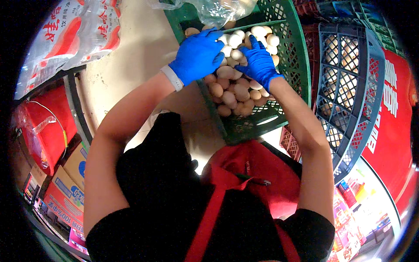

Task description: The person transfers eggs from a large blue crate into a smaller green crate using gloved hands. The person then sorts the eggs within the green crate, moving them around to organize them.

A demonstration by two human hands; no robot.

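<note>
A green plastic crate (299,62) lies before me, with many loose eggs in it, whitish ones at the far part and brown ones (241,92) nearer me. My left hand (198,55), in a blue glove, reaches over the crate's left side, its fingertips at the white eggs (234,41). Whether it grips an egg is hidden beneath the palm. My right hand (258,62), gloved in blue too, rests on the eggs with its fingers spread. A clear plastic bag (226,11) lies over the crate's far end, beyond a green divider.
Stacked blue-grey crates (361,85) holding eggs stand at the right, beside a red panel (392,108) with writing. Plastic-wrapped packs (70,36) lie at the upper left. Below them are a red bag (49,127) and cardboard boxes (67,193). A pale tiled floor (137,42) shows between.
</note>
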